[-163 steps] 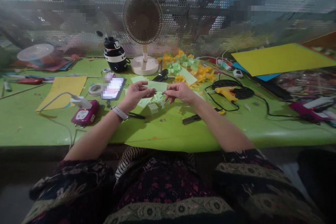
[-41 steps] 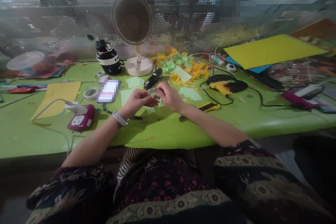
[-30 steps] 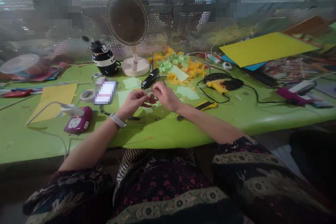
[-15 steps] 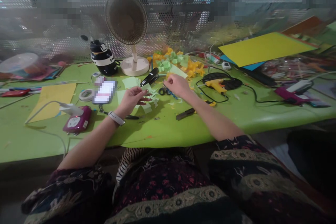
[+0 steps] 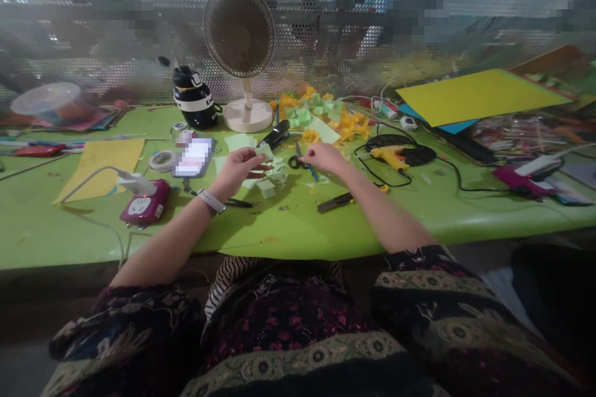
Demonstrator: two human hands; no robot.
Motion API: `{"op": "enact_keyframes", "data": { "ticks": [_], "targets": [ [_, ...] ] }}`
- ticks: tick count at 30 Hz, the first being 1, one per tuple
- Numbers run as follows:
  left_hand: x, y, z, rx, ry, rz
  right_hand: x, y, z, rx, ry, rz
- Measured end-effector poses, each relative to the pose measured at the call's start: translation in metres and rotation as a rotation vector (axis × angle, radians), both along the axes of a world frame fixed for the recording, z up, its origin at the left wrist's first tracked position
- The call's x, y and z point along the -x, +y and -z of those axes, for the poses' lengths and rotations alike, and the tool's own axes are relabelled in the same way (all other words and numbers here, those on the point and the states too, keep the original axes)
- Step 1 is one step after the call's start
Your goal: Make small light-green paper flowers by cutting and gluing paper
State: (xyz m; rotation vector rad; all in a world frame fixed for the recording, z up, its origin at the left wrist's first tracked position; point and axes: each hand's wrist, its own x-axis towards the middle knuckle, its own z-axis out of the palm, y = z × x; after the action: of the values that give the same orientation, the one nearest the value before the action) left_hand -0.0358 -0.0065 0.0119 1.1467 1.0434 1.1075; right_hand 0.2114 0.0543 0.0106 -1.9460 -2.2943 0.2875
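Observation:
My left hand (image 5: 238, 169) is raised over the green table (image 5: 288, 229), fingers pinched on a small folded piece of light green paper (image 5: 264, 151). My right hand (image 5: 324, 157) reaches a little farther out, fingers closed on a small pair of scissors (image 5: 298, 163) with dark loops and a blue part. Light green paper scraps (image 5: 272, 181) lie under and between both hands. A black stapler (image 5: 275, 135) lies just beyond them.
A desk fan (image 5: 242, 56) and a black-and-white bottle (image 5: 194, 98) stand at the back. Yellow and green paper flowers (image 5: 321, 115) are piled behind. A yellow glue gun (image 5: 393, 156), a utility knife (image 5: 336, 201), tape rolls (image 5: 161, 160), a phone (image 5: 192, 157), a magenta device (image 5: 143, 206) and yellow sheets (image 5: 479, 94) surround.
My right hand let go of the folded green paper, reached away to the right and closed on the scissors. My left hand kept the paper.

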Motion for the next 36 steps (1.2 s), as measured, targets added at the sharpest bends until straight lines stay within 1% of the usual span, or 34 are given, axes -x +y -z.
{"op": "enact_keyframes", "data": {
  "ticks": [3, 6, 8, 10, 14, 17, 24, 28, 31, 33, 36],
  "targets": [
    [0.001, 0.001, 0.003, -0.007, 0.003, 0.007, -0.011, 0.002, -0.007, -0.033, -0.097, 0.049],
    [0.001, 0.003, 0.009, -0.017, 0.001, 0.044, -0.015, 0.004, -0.010, -0.043, -0.187, 0.107],
    [0.002, 0.005, 0.012, -0.024, 0.001, 0.064, -0.010, 0.002, -0.008, -0.098, -0.163, 0.115],
    [0.002, 0.006, 0.013, -0.023, 0.009, 0.069, 0.000, -0.001, -0.004, -0.131, -0.121, 0.094],
    [0.001, 0.005, 0.012, -0.027, 0.029, 0.076, 0.018, -0.007, 0.000, -0.023, -0.168, 0.059],
    [0.000, 0.004, 0.011, -0.024, 0.022, 0.082, 0.020, -0.009, -0.003, 0.028, -0.206, 0.072],
    [0.000, 0.005, 0.014, -0.016, 0.016, 0.088, 0.012, -0.010, -0.007, 0.048, -0.261, 0.023],
    [0.000, 0.006, 0.015, -0.017, -0.007, 0.072, 0.006, -0.011, -0.013, 0.074, -0.268, 0.034],
    [0.001, 0.006, 0.015, -0.005, -0.037, 0.061, 0.002, -0.012, -0.018, 0.083, -0.284, 0.015],
    [0.001, 0.006, 0.016, -0.006, -0.047, 0.054, 0.000, -0.012, -0.018, 0.081, -0.284, 0.002],
    [0.002, 0.006, 0.016, -0.014, -0.045, 0.062, -0.003, -0.008, -0.015, 0.036, -0.288, -0.010]
  ]
}}
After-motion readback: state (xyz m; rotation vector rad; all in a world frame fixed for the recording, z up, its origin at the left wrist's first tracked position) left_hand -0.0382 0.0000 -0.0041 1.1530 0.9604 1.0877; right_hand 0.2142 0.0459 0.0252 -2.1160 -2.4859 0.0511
